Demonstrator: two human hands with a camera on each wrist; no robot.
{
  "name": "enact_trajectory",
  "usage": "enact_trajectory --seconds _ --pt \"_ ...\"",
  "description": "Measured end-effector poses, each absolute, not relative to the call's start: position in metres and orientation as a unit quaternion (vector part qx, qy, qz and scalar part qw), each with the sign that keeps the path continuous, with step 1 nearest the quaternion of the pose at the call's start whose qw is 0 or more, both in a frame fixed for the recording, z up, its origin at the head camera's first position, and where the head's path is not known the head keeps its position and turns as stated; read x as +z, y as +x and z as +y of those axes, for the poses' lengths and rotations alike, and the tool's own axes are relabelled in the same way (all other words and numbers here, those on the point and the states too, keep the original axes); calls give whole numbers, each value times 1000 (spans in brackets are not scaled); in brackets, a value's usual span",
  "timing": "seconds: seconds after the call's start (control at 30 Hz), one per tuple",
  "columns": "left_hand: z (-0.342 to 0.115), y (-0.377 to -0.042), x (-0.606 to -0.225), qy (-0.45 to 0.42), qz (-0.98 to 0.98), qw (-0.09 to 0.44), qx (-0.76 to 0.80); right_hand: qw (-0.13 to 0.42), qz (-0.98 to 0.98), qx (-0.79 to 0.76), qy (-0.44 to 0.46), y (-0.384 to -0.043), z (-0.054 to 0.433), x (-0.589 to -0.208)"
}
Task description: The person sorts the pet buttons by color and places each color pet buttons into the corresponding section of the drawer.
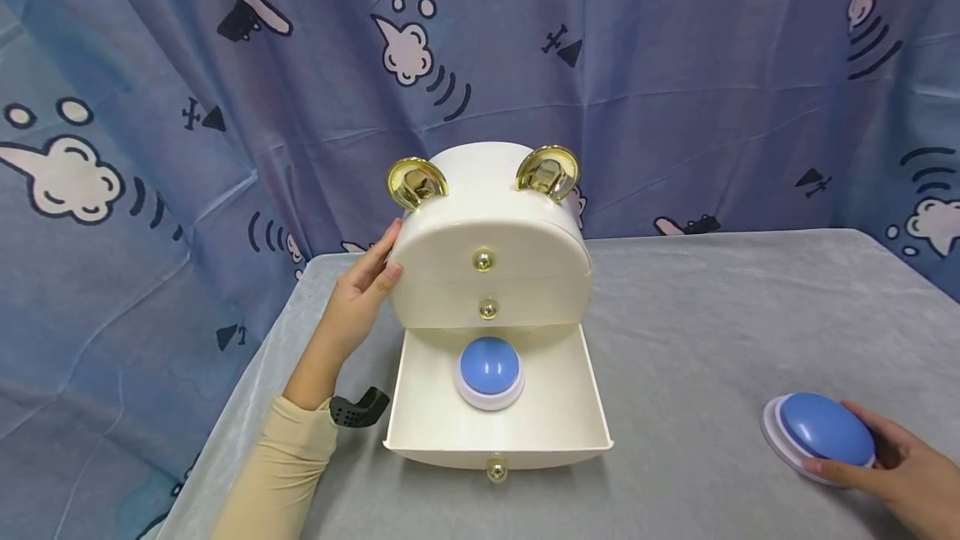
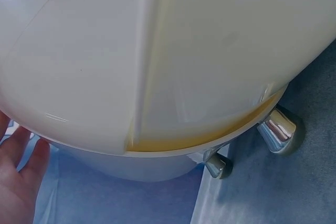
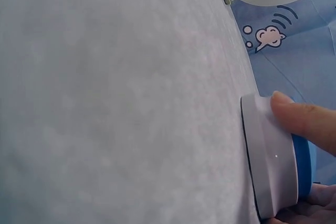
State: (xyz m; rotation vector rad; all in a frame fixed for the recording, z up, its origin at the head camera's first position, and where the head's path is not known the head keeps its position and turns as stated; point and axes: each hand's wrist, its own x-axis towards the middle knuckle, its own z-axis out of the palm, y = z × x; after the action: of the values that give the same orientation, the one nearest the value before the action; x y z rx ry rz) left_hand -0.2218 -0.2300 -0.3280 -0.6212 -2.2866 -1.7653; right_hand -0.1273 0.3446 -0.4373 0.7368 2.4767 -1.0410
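Note:
A white drawer box [image 1: 491, 248] with two gold ears and gold knobs stands mid-table, its bottom drawer [image 1: 570, 407] pulled out. Inside that drawer lies a blue push button [image 1: 490, 367] on a white base. My left hand [image 1: 352, 307] rests against the box's left side with extended fingers; in the left wrist view the fingertips [image 2: 39, 153] are at its rounded edge. At the right of the table, my right hand [image 1: 896, 465] holds a second blue push button [image 1: 825, 427] by its rim, thumb and fingers on opposite sides. In the right wrist view, its white base [image 3: 270, 156] sits at the cloth surface.
A grey cloth covers the table [image 1: 697, 340]. Behind it hangs a blue patterned curtain [image 1: 487, 40]. Short metallic feet [image 2: 278, 129] show under the box in the left wrist view. A black wrist strap [image 1: 360, 408] is by the left sleeve.

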Motion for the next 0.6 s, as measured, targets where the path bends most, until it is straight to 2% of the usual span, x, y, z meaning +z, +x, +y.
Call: enact_trajectory --seconds 0.17,0.4,0.6 --pt "-229 -222 -327 -208 -771 92 -595 179 883 -359 245 -123 340 -430" --pt "-230 -222 -328 -208 -767 93 -601 159 880 -335 296 -125 332 -430" --pt "-230 -222 -327 -207 -768 95 -598 145 862 -372 313 -128 316 -406"
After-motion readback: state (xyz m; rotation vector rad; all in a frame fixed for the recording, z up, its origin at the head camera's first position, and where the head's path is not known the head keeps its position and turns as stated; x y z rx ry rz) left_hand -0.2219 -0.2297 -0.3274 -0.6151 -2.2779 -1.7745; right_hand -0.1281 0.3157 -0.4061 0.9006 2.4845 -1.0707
